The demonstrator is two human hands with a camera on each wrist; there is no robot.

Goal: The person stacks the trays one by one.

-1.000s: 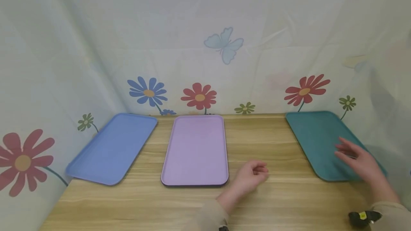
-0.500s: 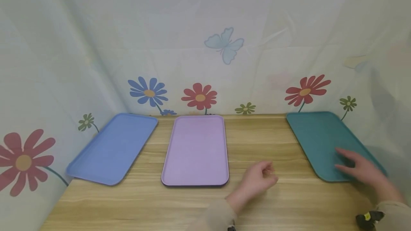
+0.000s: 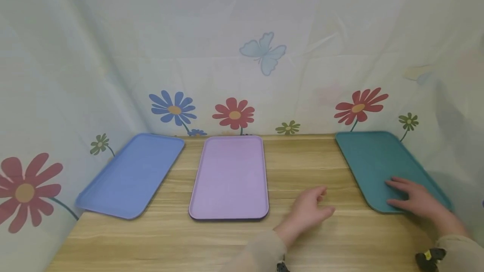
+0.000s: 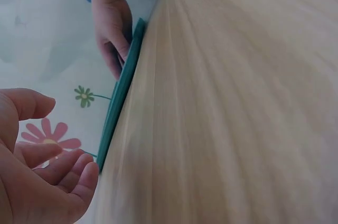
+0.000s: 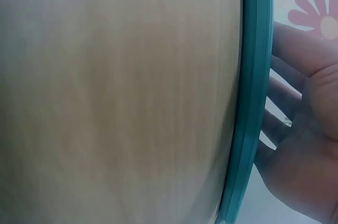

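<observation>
My right hand (image 3: 417,200) is over the near part of the teal tray (image 3: 378,156), fingers spread and pointing down towards its surface. In the right wrist view the fingertips of that hand (image 5: 311,92) disappear behind the tray's rim (image 5: 252,86). A small pale glint shows between those fingers; I cannot tell what it is. My left hand (image 3: 307,210) hangs over the wooden table between the lilac tray (image 3: 230,177) and the teal one, holding nothing. In the left wrist view its fingers (image 4: 63,174) are loosely bent, with the thumb apart from them.
A blue tray (image 3: 134,173) lies at the left, angled along the side cloth. All three trays rest on the wood-grain table (image 3: 170,238). A pale cloth (image 3: 189,24) printed with flowers and a butterfly hangs behind the table and at its sides.
My right hand has moved lower and nearer over the teal tray, its fingers spreading apart. The left hand has drifted to the right, and its fingers have loosened. The trays stay put.
</observation>
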